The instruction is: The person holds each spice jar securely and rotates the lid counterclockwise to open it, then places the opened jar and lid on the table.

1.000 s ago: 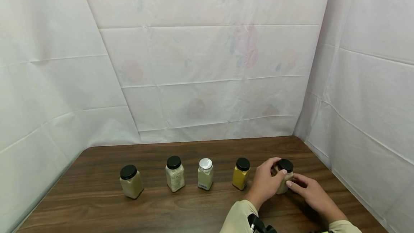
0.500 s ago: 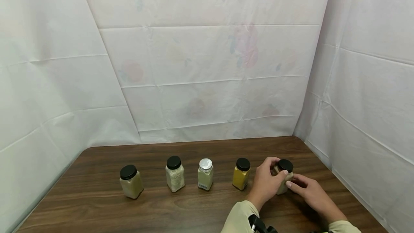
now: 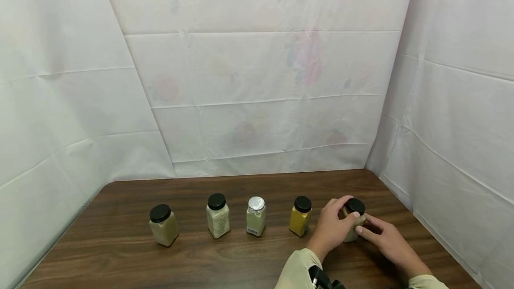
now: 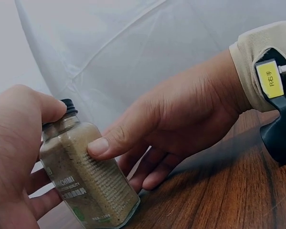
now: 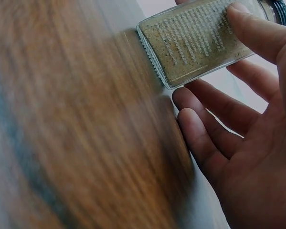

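A square glass spice jar of speckled tan powder (image 4: 97, 186), with a black screw lid (image 3: 355, 206), stands at the right of the table between both hands. My left hand (image 3: 331, 226) grips it from the left, its thumb up by the neck and other fingers round the back. From the right, my right hand (image 3: 387, 243) holds the jar's body, thumb on the printed side in the left wrist view. Its lower fingers (image 5: 193, 129) are loosely bent beside the jar's base. Just left of my left hand is a jar of yellow powder (image 3: 300, 223) with a black lid.
Further left, in a loose row, stand a pale green jar with a silver top (image 3: 255, 223), a black-lidded jar of whitish grains (image 3: 218, 223) and a black-lidded olive-tan jar (image 3: 165, 232). White cloth (image 3: 261, 124) hangs behind and beside the wooden table (image 3: 192, 266).
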